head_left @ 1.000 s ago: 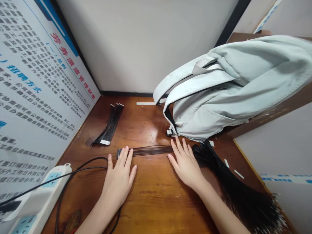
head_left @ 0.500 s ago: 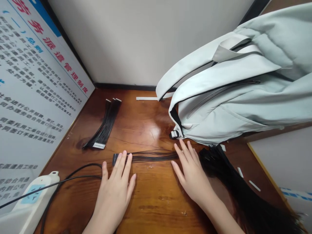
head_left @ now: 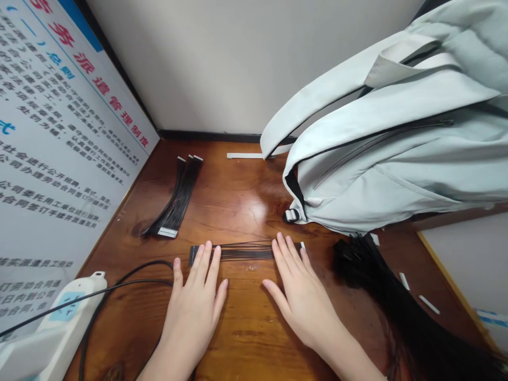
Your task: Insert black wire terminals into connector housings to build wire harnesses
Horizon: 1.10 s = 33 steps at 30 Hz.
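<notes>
A thin row of black wires [head_left: 244,251] lies flat across the wooden table [head_left: 254,328]. My left hand [head_left: 196,301] rests palm down, fingers stretched out, fingertips on the row's left end. Over the row's right end my right hand [head_left: 299,296] lies flat too, fingers spread and pressing on the wires. Neither hand grips anything. Right of my right hand sits a big heap of loose black wires [head_left: 400,312].
A finished taped bundle of black wires [head_left: 177,198] lies at the back left. A pale grey backpack [head_left: 397,148] hangs over the right side. A white power strip [head_left: 59,323] with black cables sits front left, beside a printed board [head_left: 51,148]. White tape bits [head_left: 428,304] lie at right.
My right hand has slid left along the wire row, away from the heap. The left hand stays at the row's left end. The view has shifted slightly.
</notes>
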Available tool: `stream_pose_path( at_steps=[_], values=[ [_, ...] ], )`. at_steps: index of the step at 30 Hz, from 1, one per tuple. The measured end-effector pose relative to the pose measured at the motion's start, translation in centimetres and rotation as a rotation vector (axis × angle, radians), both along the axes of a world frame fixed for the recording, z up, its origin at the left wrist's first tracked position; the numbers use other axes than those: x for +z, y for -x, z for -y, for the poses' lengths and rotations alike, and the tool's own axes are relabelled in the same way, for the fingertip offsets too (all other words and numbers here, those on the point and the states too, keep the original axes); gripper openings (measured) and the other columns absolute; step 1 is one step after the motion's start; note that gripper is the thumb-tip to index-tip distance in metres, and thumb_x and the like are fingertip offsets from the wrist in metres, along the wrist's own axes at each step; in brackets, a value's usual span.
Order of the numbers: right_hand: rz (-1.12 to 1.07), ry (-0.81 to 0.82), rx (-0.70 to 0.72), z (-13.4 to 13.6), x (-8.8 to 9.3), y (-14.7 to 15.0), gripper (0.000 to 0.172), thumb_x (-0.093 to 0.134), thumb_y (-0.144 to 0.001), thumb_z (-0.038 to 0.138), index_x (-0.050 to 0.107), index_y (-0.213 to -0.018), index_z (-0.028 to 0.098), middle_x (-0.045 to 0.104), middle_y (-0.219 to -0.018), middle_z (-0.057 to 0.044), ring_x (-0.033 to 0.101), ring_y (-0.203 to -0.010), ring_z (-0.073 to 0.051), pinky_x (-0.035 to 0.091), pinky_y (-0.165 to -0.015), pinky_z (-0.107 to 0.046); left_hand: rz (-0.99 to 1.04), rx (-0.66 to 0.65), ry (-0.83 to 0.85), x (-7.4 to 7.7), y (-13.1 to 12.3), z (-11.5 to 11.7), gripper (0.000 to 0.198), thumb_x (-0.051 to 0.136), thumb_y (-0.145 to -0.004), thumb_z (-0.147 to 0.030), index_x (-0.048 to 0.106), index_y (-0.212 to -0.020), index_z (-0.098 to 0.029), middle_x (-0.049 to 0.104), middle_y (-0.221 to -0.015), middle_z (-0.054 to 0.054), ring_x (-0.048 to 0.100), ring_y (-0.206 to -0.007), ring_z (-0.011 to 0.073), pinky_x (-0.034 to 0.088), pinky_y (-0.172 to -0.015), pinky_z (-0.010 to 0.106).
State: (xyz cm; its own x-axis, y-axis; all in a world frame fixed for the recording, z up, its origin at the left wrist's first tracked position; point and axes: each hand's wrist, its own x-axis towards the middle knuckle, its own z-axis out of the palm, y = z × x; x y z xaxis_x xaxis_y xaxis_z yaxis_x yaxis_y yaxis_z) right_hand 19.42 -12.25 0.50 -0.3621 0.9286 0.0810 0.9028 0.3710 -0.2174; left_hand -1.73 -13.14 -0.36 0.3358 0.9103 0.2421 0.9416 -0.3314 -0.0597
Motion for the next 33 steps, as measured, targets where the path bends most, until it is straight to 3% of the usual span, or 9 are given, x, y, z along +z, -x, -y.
stream_pose_path(
  at_steps=[5,13,15,19,22,27,33],
  values=[
    [0.023,0.035,-0.025,-0.2,0.0,-0.4,0.068,0.035,-0.091,0.044,0.011,-0.146,0.011,0.022,-0.149,-0.013,0.022,-0.138,-0.026,0.026,-0.109,-0.05,-0.006,-0.013,-0.016,0.1,0.1,0.0,0.057,0.029,-0.091,-0.029,0.018,-0.143,-0.008,0.039,-0.14,0.018,0.042,-0.128,0.0292,0.016,-0.107,0.059],
    [0.075,0.046,-0.042,-0.6,0.2,-1.0,0.063,0.03,-0.093,0.043,0.011,-0.146,0.016,0.028,-0.147,-0.014,0.027,-0.136,-0.029,0.017,-0.106,-0.063,0.029,0.005,0.024,0.2,0.4,0.0,0.061,0.03,-0.091,-0.032,0.009,-0.144,-0.01,0.04,-0.14,0.017,0.042,-0.128,0.0277,0.018,-0.108,0.057],
    [0.092,0.033,-0.066,-0.6,0.1,-1.2,0.062,0.031,-0.092,0.043,0.013,-0.146,0.017,0.026,-0.148,-0.013,0.023,-0.137,-0.031,0.019,-0.105,-0.063,0.039,0.011,0.026,0.2,0.4,0.0,0.061,0.029,-0.091,-0.032,0.009,-0.144,-0.011,0.041,-0.14,0.018,0.042,-0.128,0.0282,0.017,-0.107,0.058],
    [0.137,-0.033,-0.136,-0.6,0.2,-1.4,0.057,0.035,-0.091,0.043,0.028,-0.143,0.02,0.01,-0.153,-0.01,0.003,-0.138,-0.039,0.021,-0.1,-0.069,0.048,0.021,0.04,0.1,0.4,0.0,0.06,0.029,-0.091,-0.033,0.011,-0.144,-0.011,0.04,-0.14,0.018,0.04,-0.129,0.0293,0.018,-0.106,0.06],
    [0.151,-0.062,-0.161,-0.6,0.1,-1.4,0.054,0.036,-0.091,0.041,0.032,-0.141,0.022,0.001,-0.154,-0.008,-0.002,-0.137,-0.043,0.021,-0.097,-0.071,0.046,0.019,0.041,-0.1,0.5,0.0,0.06,0.029,-0.091,-0.033,0.013,-0.144,-0.01,0.039,-0.141,0.019,0.037,-0.131,0.0301,0.018,-0.105,0.061],
    [0.153,-0.052,-0.231,-0.5,-0.1,-1.7,0.056,0.037,-0.091,0.04,0.027,-0.143,0.023,-0.004,-0.154,-0.009,-0.002,-0.137,-0.044,0.02,-0.096,-0.073,0.036,0.037,0.027,-0.3,0.5,0.2,0.059,0.029,-0.091,-0.036,0.022,-0.142,-0.009,0.038,-0.142,0.018,0.025,-0.136,0.0344,0.019,-0.104,0.063],
    [0.131,-0.008,-0.275,-0.4,-0.3,-2.2,0.064,0.037,-0.091,0.042,0.014,-0.146,0.02,-0.006,-0.153,-0.011,-0.002,-0.138,-0.041,0.022,-0.101,-0.067,0.02,0.036,0.025,-0.4,0.5,0.3,0.059,0.024,-0.091,-0.037,0.026,-0.14,-0.004,0.031,-0.144,0.023,0.023,-0.136,0.0354,0.022,-0.103,0.061]
  ],
)
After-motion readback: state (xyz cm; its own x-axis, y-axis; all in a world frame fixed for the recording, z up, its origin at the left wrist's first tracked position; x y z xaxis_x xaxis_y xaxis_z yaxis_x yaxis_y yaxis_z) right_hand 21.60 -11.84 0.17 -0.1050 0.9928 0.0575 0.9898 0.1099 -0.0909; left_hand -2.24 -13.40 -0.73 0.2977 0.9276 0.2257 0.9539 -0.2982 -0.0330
